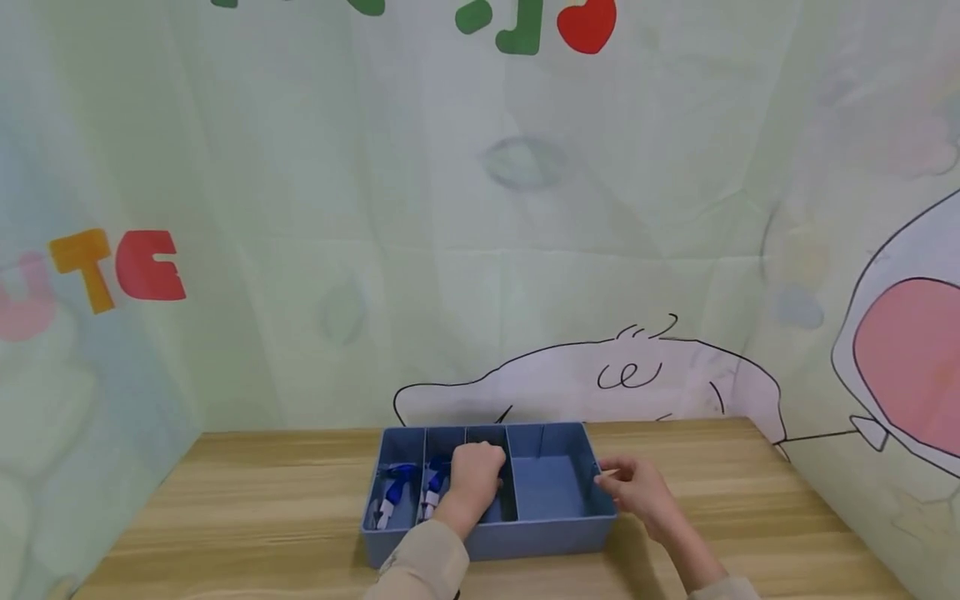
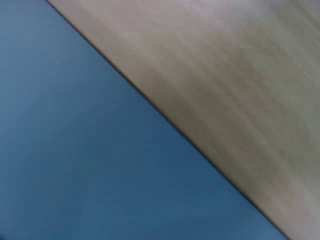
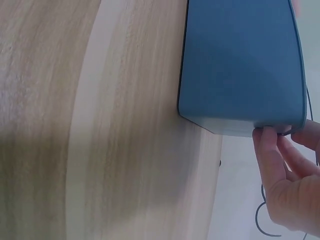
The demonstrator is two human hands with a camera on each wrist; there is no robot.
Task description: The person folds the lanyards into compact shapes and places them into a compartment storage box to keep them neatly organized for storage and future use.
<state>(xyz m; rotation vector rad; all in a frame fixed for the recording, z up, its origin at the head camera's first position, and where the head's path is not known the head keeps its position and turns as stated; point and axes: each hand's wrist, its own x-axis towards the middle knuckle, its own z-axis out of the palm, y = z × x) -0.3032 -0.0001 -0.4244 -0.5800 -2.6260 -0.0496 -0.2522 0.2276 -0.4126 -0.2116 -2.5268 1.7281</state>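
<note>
Gripping the smooth blue plastic divided tray (image 1: 558, 533) on pale woodgrain: right hand (image 1: 637, 487) pinching its rim, left hand (image 1: 474, 475) curled inside.

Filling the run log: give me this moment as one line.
left hand: inside blue tray, third compartment, contents hidden | right hand: fingers on tray's right rim | blue-white items: left compartments | table: wooden

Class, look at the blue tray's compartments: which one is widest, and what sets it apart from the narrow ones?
The rightmost compartment of the blue tray: it is far wider than the three narrow ones and shows a bare floor, beside the right hand.
</note>
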